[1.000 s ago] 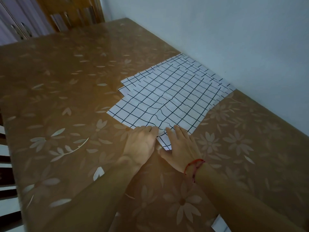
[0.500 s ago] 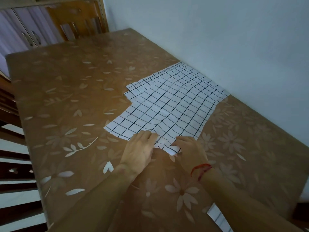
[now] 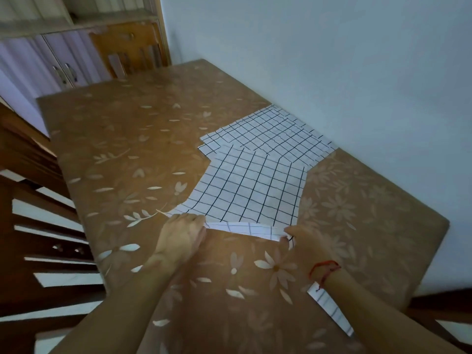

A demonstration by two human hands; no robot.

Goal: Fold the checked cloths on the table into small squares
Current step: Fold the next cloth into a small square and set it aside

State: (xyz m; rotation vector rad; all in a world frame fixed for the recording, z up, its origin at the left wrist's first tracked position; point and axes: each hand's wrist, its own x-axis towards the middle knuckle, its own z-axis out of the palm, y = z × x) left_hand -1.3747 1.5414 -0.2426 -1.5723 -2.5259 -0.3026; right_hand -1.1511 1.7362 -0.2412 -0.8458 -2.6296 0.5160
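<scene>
The left hand (image 3: 184, 233) grips the near-left corner of the top checked cloth (image 3: 250, 190), which lies on the table (image 3: 122, 154) – its far edge overlapping the stack (image 3: 275, 131). The right hand (image 3: 306, 242) pinches the near-right corner. Fabric appears thin and limp – hold both corners taut.

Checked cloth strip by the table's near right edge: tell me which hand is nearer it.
Right. The right hand grips the hem of the front cloth just beyond the strip; the left hand grips that hem farther to the left.
</scene>
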